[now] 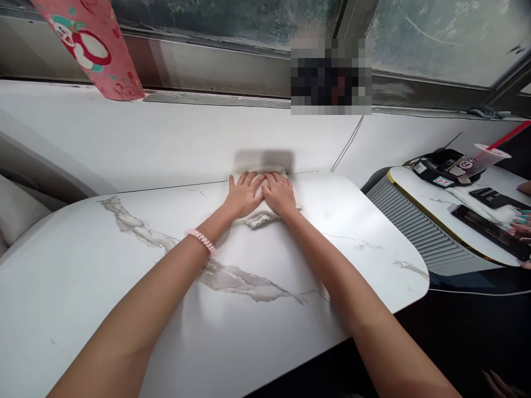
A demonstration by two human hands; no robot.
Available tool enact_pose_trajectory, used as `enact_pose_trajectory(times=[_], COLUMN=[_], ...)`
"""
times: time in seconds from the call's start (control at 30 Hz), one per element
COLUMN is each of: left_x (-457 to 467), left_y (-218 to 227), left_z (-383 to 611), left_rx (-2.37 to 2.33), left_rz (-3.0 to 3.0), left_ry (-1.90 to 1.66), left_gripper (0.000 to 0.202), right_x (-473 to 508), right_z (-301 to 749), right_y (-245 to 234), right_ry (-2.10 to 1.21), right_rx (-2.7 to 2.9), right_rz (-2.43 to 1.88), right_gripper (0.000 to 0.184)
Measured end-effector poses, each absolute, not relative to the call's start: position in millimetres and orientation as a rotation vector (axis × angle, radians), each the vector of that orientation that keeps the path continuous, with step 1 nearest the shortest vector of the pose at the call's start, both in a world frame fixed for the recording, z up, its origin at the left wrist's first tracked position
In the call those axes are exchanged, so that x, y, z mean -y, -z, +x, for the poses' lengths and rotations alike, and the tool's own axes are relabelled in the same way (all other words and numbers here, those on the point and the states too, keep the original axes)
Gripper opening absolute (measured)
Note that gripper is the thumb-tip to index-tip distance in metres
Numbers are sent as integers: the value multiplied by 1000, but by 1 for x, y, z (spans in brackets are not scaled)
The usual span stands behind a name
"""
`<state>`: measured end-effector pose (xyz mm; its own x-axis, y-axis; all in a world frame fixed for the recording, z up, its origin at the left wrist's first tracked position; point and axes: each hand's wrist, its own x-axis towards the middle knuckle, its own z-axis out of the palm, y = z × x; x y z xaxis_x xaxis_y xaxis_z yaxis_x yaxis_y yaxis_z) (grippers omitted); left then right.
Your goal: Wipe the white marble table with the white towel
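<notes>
A crumpled white cloth (261, 218) lies on the white marble-patterned tabletop (265, 354), against its back edge by the wall. My left hand (244, 196) rests flat on the cloth, fingers stretched forward and spread. Beside it my right hand (281, 194) also presses down on the cloth, palm down with fingers extended. The two hands touch or nearly touch at the thumbs. A pink coiled band (201, 242) circles my left wrist. Part of the cloth is hidden under both hands.
A pink patterned board (99, 52) hangs at the upper left before the window frame. At right, a second table (440, 188) carries a cup (477, 163) with a red straw, a black tray (433, 168) and a phone (489, 229). Another person's hand (521, 228) is there.
</notes>
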<state>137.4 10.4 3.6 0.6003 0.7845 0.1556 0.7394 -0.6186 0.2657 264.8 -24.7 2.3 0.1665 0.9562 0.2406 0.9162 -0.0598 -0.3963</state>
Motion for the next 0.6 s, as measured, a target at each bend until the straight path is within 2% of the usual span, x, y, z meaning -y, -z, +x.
enact_pose_trajectory(times=[0.3, 0.6], left_x=[-12, 38], left_y=[-1, -4], left_z=[140, 129], left_rx=[-1340, -1327], left_rz=[2656, 2641], left_ry=[-423, -380], left_gripper=[54, 56], right_x=[22, 73], right_z=[268, 257], right_y=[-1, -4], right_ry=[-131, -151], right_rx=[1785, 1837], right_rz=[-1973, -2034], right_gripper=[46, 50])
